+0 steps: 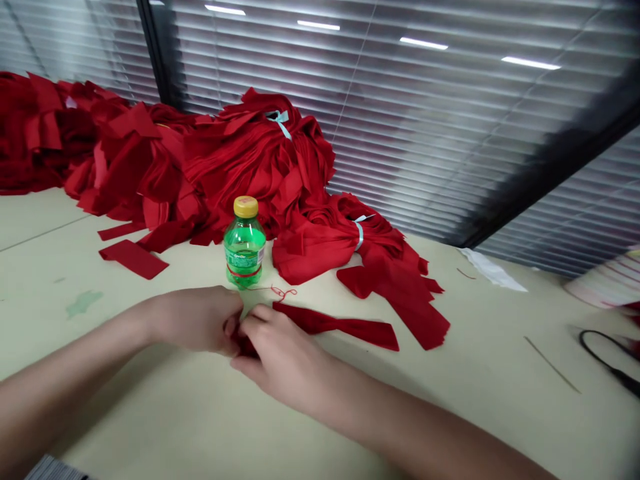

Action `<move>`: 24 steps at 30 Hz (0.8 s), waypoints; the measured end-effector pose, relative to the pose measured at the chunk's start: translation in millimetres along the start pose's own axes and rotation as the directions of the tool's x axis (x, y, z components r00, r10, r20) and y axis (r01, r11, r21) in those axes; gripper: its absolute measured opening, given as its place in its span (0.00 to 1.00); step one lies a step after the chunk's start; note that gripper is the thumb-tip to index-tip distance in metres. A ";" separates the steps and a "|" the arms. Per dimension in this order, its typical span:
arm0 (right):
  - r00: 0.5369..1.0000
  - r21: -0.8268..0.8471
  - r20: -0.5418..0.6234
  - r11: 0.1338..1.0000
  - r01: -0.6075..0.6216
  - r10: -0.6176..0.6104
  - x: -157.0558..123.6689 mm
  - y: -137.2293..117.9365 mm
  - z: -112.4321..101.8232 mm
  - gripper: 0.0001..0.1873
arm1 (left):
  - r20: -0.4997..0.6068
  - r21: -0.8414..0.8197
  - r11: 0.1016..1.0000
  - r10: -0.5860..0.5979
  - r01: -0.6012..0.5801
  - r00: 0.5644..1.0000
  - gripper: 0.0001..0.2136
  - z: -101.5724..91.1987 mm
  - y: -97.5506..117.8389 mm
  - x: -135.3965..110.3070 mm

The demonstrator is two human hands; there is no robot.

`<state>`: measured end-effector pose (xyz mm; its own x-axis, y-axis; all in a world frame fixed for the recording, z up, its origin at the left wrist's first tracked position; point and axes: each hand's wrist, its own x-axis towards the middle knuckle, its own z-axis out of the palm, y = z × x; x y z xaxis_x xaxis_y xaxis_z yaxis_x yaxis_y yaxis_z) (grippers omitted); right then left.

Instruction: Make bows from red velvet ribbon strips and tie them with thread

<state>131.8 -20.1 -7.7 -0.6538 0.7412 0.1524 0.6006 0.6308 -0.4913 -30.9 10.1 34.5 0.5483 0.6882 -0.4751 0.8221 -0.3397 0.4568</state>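
Long table, pale cream top [45,267], runs under a window with slatted blinds [400,133]. Along its far edge lies a large heap of red fabric strips [250,160], spilling left and piled against the blinds. At its right end sits a gathered red bundle [320,250], cinched by a pale blue ribbon [359,235]; a second blue tie [280,121] shows near the top of the heap. Loose red pieces lie apart from the heap, among them a flat rectangle [133,259] at left and a looser spread of strips [410,310] at right.

Nearer the person, a green plastic bottle with a yellow cap [245,243] stands upright, just in front of the heap, with red thread [280,292] wound around its lower half and trailing loosely across the tabletop to the right.

Working piece: a single red fabric strip [340,325] lies flat on the table just beyond the bottle, pinched narrow at its near end, its far end flaring out to the right. Left hand [193,320] and right hand [280,360] meet over that end, both closed on the gathered fabric, fingers curled and touching each other.
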 end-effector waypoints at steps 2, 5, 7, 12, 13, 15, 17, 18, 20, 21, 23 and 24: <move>0.999 0.050 -0.046 0.999 -0.023 0.025 -5.0 5.2 2.5 0.07 | 0.010 -0.013 1.000 0.005 -0.005 1.000 0.07 -2.4 -0.8 -2.5; 0.991 0.118 -0.125 0.992 -0.042 0.056 -8.4 10.9 9.0 0.03 | 0.013 -0.023 1.000 0.014 -0.014 1.000 0.08 -4.6 -2.3 -4.1; 0.986 0.162 -0.159 0.987 -0.025 0.051 -9.4 12.8 14.1 0.03 | 0.010 -0.022 1.000 0.021 -0.020 1.000 0.08 -3.7 -2.8 -3.3; 0.975 0.256 -0.217 0.967 0.015 0.043 -12.5 13.7 23.3 0.05 | -0.002 -0.012 1.000 0.020 -0.020 1.000 0.07 -1.4 -4.7 0.1; 0.973 0.273 -0.224 0.962 0.018 0.045 -13.2 13.8 24.1 0.05 | -0.003 -0.009 1.000 0.016 -0.016 1.000 0.07 -1.9 -5.0 0.2; 0.973 0.308 -0.228 0.951 0.027 0.046 -14.4 14.4 24.5 0.05 | -0.003 -0.001 1.000 0.001 -0.001 1.000 0.09 -3.8 -5.3 -0.5; 0.974 0.335 -0.221 0.942 0.029 0.048 -15.4 15.4 23.9 0.04 | 0.003 0.005 1.000 -0.016 0.016 1.000 0.10 -5.8 -5.1 -1.6; 0.976 0.344 -0.213 0.939 0.028 0.049 -15.7 15.9 23.3 0.04 | 0.005 0.006 1.000 -0.024 0.024 1.000 0.11 -6.5 -4.9 -1.9; 0.980 0.351 -0.194 0.936 0.023 0.049 -16.0 16.9 22.4 0.04 | 0.011 0.006 0.999 -0.034 0.034 0.999 0.11 -7.3 -4.7 -1.9; 0.981 0.351 -0.186 0.936 0.019 0.050 -16.1 17.1 22.1 0.04 | 0.012 0.006 0.999 -0.037 0.037 0.999 0.11 -7.4 -4.7 -1.6; 0.983 0.343 -0.175 0.939 0.012 0.051 -16.3 16.8 22.0 0.04 | 0.014 0.008 0.999 -0.039 0.039 0.999 0.11 -7.1 -5.0 -0.8; 0.984 0.337 -0.172 0.941 0.011 0.050 -16.6 16.3 22.1 0.05 | 0.015 0.011 0.999 -0.038 0.037 0.999 0.11 -7.0 -5.2 -0.4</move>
<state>142.2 -27.2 -37.2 -0.5340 0.8002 0.2730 0.4029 0.5247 -0.7499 -36.5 16.1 37.6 0.5193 0.6906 -0.5034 0.8437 -0.3207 0.4305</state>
